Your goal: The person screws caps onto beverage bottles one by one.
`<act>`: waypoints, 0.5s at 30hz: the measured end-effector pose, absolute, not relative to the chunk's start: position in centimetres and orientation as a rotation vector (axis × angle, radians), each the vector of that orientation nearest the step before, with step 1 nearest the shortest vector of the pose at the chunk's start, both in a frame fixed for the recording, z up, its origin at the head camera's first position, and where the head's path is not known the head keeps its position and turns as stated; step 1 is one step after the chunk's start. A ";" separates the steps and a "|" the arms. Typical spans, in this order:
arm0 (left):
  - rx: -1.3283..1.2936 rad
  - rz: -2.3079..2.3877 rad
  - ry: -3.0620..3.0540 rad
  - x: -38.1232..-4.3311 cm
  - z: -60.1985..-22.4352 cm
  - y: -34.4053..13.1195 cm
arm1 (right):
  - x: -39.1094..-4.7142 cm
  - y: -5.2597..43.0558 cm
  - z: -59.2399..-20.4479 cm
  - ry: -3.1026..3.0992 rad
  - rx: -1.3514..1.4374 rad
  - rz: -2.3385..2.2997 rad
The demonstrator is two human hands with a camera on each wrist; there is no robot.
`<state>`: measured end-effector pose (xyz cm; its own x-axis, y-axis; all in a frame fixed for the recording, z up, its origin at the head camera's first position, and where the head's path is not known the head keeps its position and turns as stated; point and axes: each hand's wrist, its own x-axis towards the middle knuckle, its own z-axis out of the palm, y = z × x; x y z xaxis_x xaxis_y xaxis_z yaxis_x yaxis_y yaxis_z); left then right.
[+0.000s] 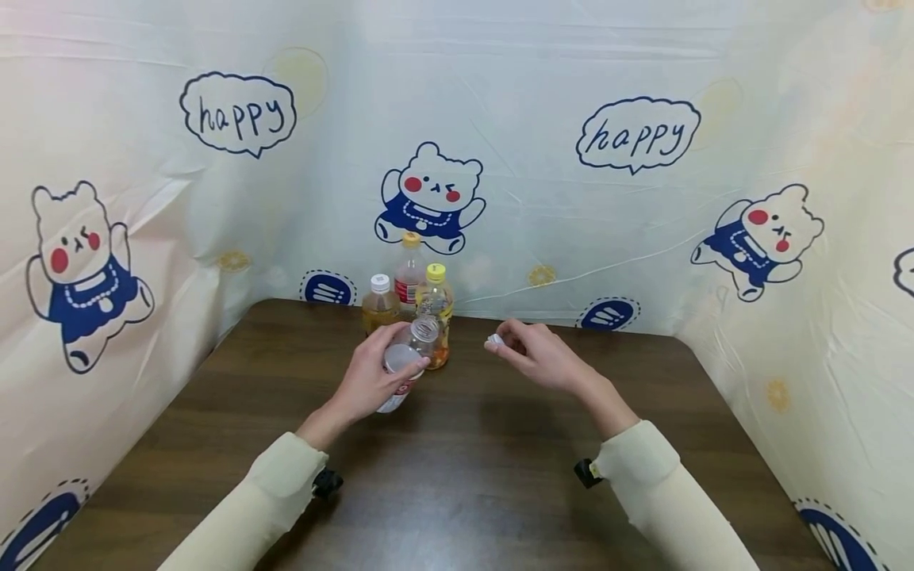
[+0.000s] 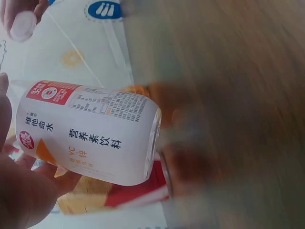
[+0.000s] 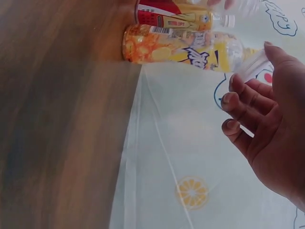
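My left hand (image 1: pixel 367 369) grips a clear plastic bottle (image 2: pixel 90 133) with a white label around its body. The bottle is tilted, and its bare threaded mouth (image 1: pixel 427 327) shows no cap in the head view. To the right, my right hand (image 1: pixel 546 357) pinches a white bottle cap (image 3: pixel 252 66) between thumb and forefinger; the other fingers are loosely bent. Cap and bottle are apart. Just behind the held bottle stand a yellow-capped bottle (image 1: pixel 446 305), a white-capped bottle of amber drink (image 1: pixel 378 303) and an orange-capped bottle (image 1: pixel 410 274), partly hidden by the others.
The dark brown wooden table (image 1: pixel 457 476) extends around both forearms. A pale printed curtain (image 1: pixel 528 198) hangs along its back and sides. Small black devices sit at the left wrist (image 1: pixel 327 483) and right wrist (image 1: pixel 587 473).
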<state>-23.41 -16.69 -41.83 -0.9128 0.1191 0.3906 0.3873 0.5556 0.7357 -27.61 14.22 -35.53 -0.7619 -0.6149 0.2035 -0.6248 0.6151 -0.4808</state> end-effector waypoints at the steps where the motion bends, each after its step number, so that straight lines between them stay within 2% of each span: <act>1: -0.432 -1.292 -2.502 -23.4 -41.8 -16.3 | -27.6 14.0 -35.4 -2.794 1.087 0.844; 15: -0.569 -1.271 -2.539 -23.8 -42.2 -12.3 | -27.4 12.6 -32.6 -2.724 1.271 0.835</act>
<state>-23.83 -12.34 -42.17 -0.8939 0.2328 0.3830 0.4461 0.5443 0.7104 -27.43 12.60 -32.60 -0.6680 -0.7053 0.2373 -0.7172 0.5250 -0.4583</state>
